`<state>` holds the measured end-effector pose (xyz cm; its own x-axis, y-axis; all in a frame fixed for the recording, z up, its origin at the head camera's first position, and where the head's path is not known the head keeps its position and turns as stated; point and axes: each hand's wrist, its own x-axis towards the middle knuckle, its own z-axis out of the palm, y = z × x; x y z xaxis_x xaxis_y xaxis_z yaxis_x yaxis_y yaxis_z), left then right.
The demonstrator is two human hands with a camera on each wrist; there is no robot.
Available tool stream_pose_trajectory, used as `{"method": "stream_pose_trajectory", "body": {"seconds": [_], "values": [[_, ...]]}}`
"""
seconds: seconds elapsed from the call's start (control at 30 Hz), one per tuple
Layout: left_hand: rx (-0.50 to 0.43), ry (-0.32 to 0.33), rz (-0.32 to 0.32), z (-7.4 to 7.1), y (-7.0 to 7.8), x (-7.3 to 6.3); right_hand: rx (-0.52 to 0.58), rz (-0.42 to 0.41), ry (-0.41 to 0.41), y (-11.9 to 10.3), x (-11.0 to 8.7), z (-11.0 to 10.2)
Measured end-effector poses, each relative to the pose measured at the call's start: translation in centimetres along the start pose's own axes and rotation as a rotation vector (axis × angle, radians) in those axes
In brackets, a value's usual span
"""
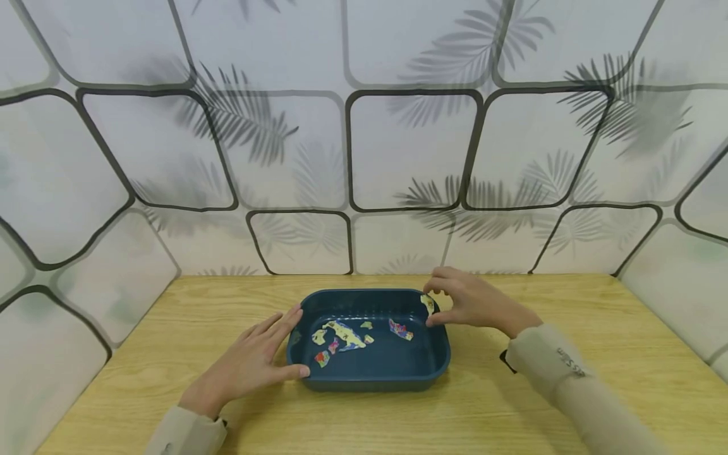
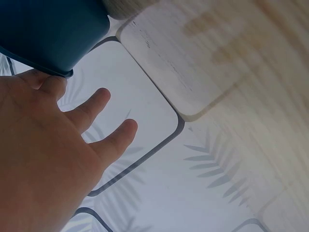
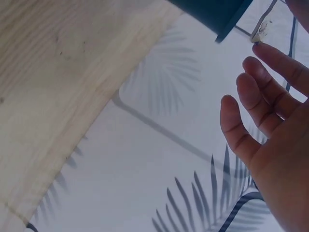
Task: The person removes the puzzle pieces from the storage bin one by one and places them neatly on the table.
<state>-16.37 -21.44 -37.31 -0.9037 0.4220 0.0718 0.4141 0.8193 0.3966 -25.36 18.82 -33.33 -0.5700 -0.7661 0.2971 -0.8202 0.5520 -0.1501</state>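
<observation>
My right hand pinches a thin, irregular pale-yellow printed piece between thumb and index fingertip, over the right rear corner of a dark blue rectangular dish. In the right wrist view, this piece appears edge-on at the fingertip, the other fingers loosely bent. My left hand rests along the dish's left end, fingers extended at the rim and thumb on the front left corner. Inside the dish lie a large yellow-and-blue piece, a red-and-blue piece, a red-and-green piece and several smaller ones.
The dish stands on a light wooden table. Behind and at both sides rise pale walls printed with dark rounded outlines and grey leaves.
</observation>
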Motion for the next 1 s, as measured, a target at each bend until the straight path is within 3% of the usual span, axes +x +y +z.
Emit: {"method": "stream_pose_trajectory", "body": {"seconds": [0.37, 0.73, 1.0], "values": [[0.000, -0.003, -0.003, -0.1, 0.0, -0.1, -0.036, 0.005, -0.005, 1.1, -1.5, -1.3], [0.001, 0.008, 0.011, -0.1, -0.1, 0.0, -0.049, 0.057, -0.058, 1.9, -2.4, -1.2], [-0.019, -0.003, 0.003, 0.0, -0.1, 0.0, -0.075, 0.073, -0.087, 2.9, -3.6, 0.1]]}}
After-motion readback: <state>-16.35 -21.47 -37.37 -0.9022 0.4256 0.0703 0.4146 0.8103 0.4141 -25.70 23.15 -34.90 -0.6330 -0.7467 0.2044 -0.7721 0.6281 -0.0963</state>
